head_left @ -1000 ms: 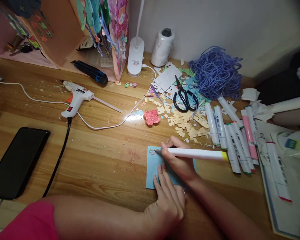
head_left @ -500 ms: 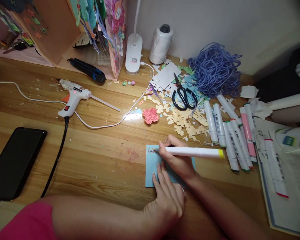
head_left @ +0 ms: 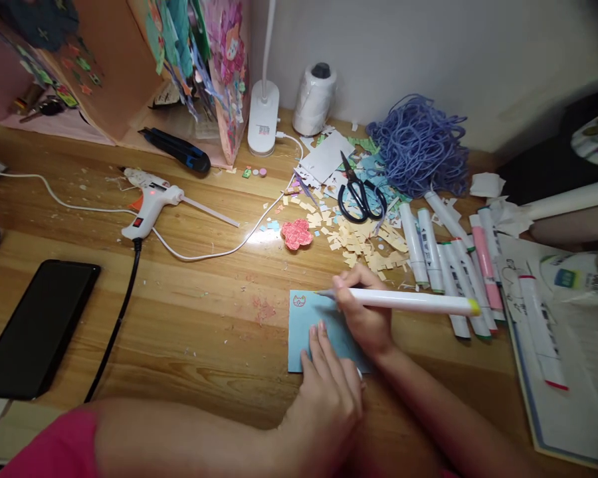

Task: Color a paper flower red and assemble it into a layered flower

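Observation:
A light blue square of paper (head_left: pixel 301 345) lies on the wooden table, with a small cat face drawn in red (head_left: pixel 299 301) at its top left corner. My left hand (head_left: pixel 329 378) rests flat on the paper's lower part, fingers stretched out. In my right hand (head_left: pixel 366 318) is a white marker with a yellow end (head_left: pixel 413 301), held in a writing grip. Its tip points left, at the paper's top edge, to the right of the drawing. Whether the tip touches the paper, I cannot tell.
Black scissors (head_left: pixel 361 196) lie among paper scraps (head_left: pixel 353 242) behind the hands, near a red flower shape (head_left: pixel 297 234). Several markers (head_left: pixel 431 252) are at the right. A glue gun (head_left: pixel 149 199), a cutter (head_left: pixel 177 149) and a phone (head_left: pixel 37 325) sit at the left.
My right hand has drawn the marker's tip off the cat face, to the right and slightly up. My left hand stays on the paper. The view has shifted slightly.

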Demonstrator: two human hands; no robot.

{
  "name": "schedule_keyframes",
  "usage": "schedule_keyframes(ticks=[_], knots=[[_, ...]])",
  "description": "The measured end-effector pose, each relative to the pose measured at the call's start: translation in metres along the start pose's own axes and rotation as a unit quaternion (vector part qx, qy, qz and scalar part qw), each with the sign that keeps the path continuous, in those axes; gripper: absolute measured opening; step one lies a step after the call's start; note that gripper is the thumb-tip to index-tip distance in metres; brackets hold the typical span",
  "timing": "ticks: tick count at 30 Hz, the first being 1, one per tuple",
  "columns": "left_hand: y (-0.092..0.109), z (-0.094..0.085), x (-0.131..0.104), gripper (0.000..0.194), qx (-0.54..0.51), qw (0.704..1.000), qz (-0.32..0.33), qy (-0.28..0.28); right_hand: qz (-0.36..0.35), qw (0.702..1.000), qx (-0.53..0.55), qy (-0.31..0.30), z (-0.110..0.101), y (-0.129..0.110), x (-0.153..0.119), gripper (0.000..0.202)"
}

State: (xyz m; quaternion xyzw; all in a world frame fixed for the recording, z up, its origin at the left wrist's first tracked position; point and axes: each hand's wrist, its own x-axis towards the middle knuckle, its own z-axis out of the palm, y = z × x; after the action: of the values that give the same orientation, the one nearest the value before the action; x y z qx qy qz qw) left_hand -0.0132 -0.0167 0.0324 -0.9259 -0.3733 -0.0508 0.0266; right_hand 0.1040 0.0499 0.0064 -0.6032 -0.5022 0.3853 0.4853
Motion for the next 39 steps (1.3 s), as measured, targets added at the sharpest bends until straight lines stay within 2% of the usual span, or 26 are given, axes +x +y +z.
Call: schedule_keyframes(ticks=[3, 6, 8, 11, 13, 16, 18, 21, 23, 24, 25, 27, 29, 31, 33, 35, 37, 39], knots=[[-0.025, -0.016, 0.009, 0.011, -0.15, 0.987, -0.018, -0.049, -0.002, 0.995, 0.103, 0.017, -0.02, -0.009, -0.005, 0.031], [-0.046, -0.025, 0.018, 0.011, -0.276, 0.956, -0.05, -0.086, -0.007, 0.987, 0.162, -0.011, -0.04, -0.016, -0.019, 0.033], [-0.051, -0.025, 0.022, 0.014, -0.344, 0.93, -0.063, -0.115, -0.012, 0.986, 0.162, -0.023, -0.049, -0.018, -0.03, 0.032], [-0.045, -0.023, 0.025, 0.019, -0.407, 0.897, -0.079, -0.15, -0.035, 0.993, 0.1, -0.055, -0.053, -0.019, -0.043, 0.03], [-0.038, -0.022, 0.025, 0.02, -0.45, 0.877, -0.071, -0.155, -0.064, 0.993, 0.048, -0.082, -0.053, -0.02, -0.049, 0.026], [-0.03, -0.014, 0.023, 0.025, -0.525, 0.837, -0.005, -0.156, -0.098, 0.99, 0.012, -0.097, -0.053, -0.023, -0.055, 0.016], [-0.025, -0.003, 0.021, 0.032, -0.544, 0.82, 0.034, -0.173, -0.105, 0.989, 0.028, -0.102, -0.054, -0.025, -0.057, 0.019], [-0.017, 0.009, 0.022, 0.038, -0.525, 0.828, 0.055, -0.189, -0.135, 0.976, 0.072, -0.153, -0.056, -0.03, -0.056, 0.028], [-0.013, 0.008, 0.03, 0.039, -0.521, 0.833, 0.06, -0.177, -0.179, 0.958, 0.085, -0.208, -0.058, -0.035, -0.051, 0.022], [-0.013, 0.005, 0.036, 0.04, -0.523, 0.833, 0.064, -0.17, -0.193, 0.955, 0.083, -0.21, -0.06, -0.038, -0.047, 0.018], [-0.013, 0.001, 0.043, 0.041, -0.527, 0.831, 0.064, -0.167, -0.196, 0.958, 0.073, -0.197, -0.063, -0.039, -0.042, 0.017], [-0.017, -0.009, 0.056, 0.041, -0.534, 0.827, 0.044, -0.17, -0.159, 0.98, 0.044, -0.108, -0.073, -0.037, -0.031, 0.018], [-0.025, -0.014, 0.064, 0.033, -0.528, 0.832, -0.006, -0.169, -0.098, 0.994, 0.031, -0.043, -0.09, -0.026, -0.018, 0.016], [-0.034, -0.014, 0.064, 0.039, -0.504, 0.847, -0.047, -0.162, -0.003, 0.998, 0.045, 0.034, -0.114, -0.009, -0.005, 0.013], [-0.04, -0.011, 0.059, 0.038, -0.481, 0.858, -0.047, -0.174, 0.07, 0.985, -0.064, 0.141, -0.142, 0.009, 0.007, 0.015], [-0.043, -0.01, 0.054, 0.035, -0.463, 0.86, -0.026, -0.211, 0.074, 0.948, -0.249, 0.186, -0.166, 0.023, 0.016, 0.022], [-0.042, -0.01, 0.051, 0.039, -0.449, 0.86, -0.01, -0.24, 0.067, 0.914, -0.354, 0.188, -0.182, 0.03, 0.021, 0.021], [-0.042, -0.014, 0.051, 0.039, -0.45, 0.86, -0.012, -0.241, 0.068, 0.899, -0.394, 0.179, -0.189, 0.032, 0.022, 0.018]])
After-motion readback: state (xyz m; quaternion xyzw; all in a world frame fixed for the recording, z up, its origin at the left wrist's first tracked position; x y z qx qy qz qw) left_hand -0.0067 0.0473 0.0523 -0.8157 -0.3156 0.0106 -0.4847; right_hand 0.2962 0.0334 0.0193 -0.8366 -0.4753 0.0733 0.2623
